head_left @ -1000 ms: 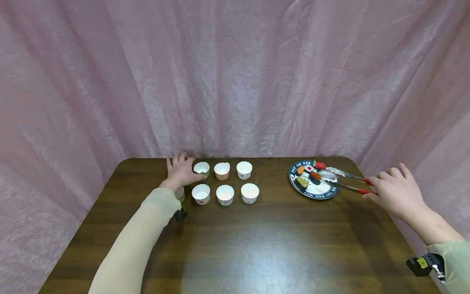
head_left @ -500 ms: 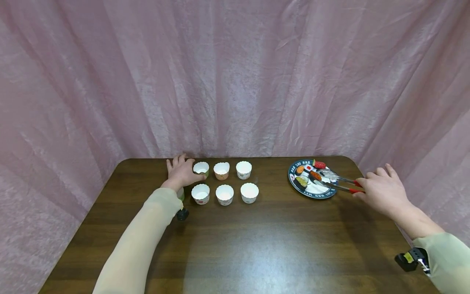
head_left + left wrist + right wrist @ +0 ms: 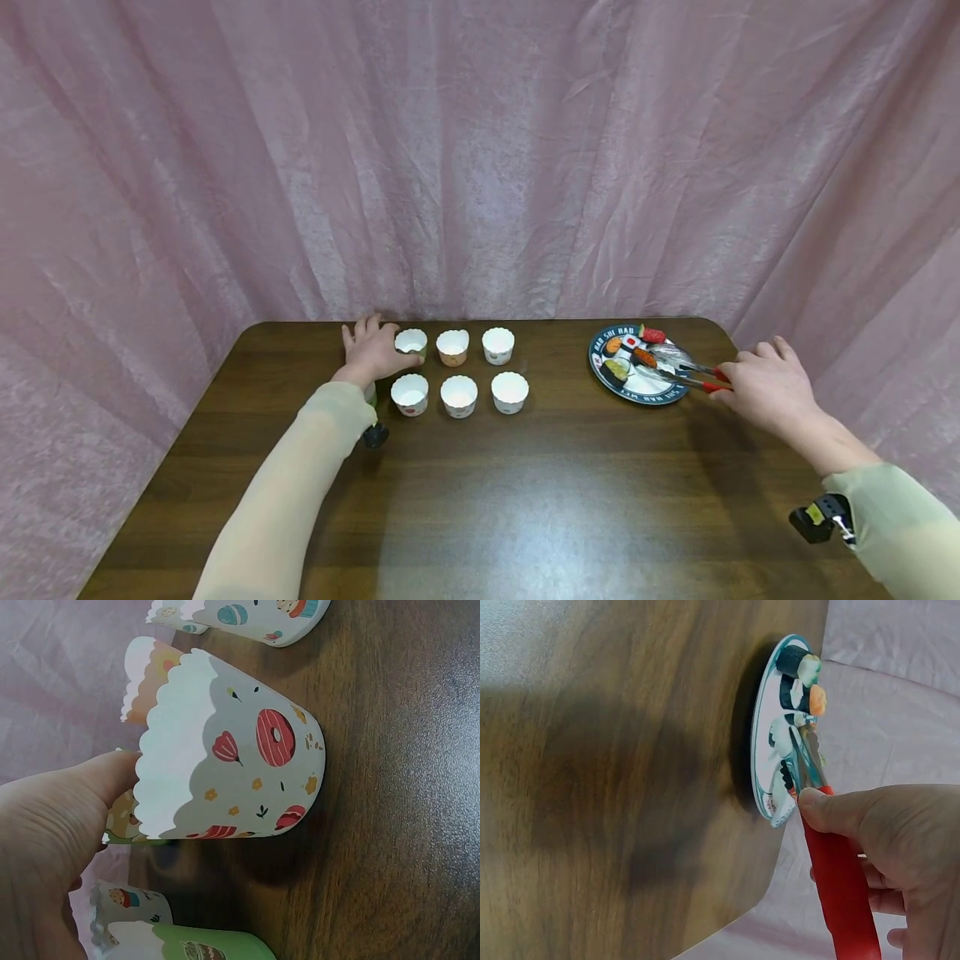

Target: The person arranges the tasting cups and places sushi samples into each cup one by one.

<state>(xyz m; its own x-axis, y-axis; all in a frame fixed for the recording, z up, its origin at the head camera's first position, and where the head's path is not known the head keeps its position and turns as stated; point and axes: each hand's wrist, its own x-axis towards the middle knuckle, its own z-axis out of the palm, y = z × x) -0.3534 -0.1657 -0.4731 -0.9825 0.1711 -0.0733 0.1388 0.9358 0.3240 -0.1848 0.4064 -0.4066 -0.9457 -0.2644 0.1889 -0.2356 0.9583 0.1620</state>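
Observation:
My left hand (image 3: 372,350) pinches a green paper baking cup (image 3: 412,344) at the back left of the group, thumb across its front. In the left wrist view a donut-patterned white cup (image 3: 240,757) hides most of it. My right hand (image 3: 772,387) holds metal tongs with red handles (image 3: 836,877). The tong heads (image 3: 670,357) reach over a round plate (image 3: 651,400) with a dark blue rim, close around an orange-topped sushi piece (image 3: 643,357). Whether they touch it I cannot tell. Another sushi piece (image 3: 615,372) and a strawberry (image 3: 652,336) lie there too.
More paper cups stand in two rows: an orange one (image 3: 453,350) and several white ones, such as the front right cup (image 3: 510,394). A green cup (image 3: 225,941) is partly hidden by my left wrist. A pink curtain (image 3: 480,167) hangs behind the wooden table (image 3: 525,500).
My right hand has moved left with the tongs, and their tips have come farther over the plate, near the orange-topped sushi. My left hand has stayed almost still at the green cup.

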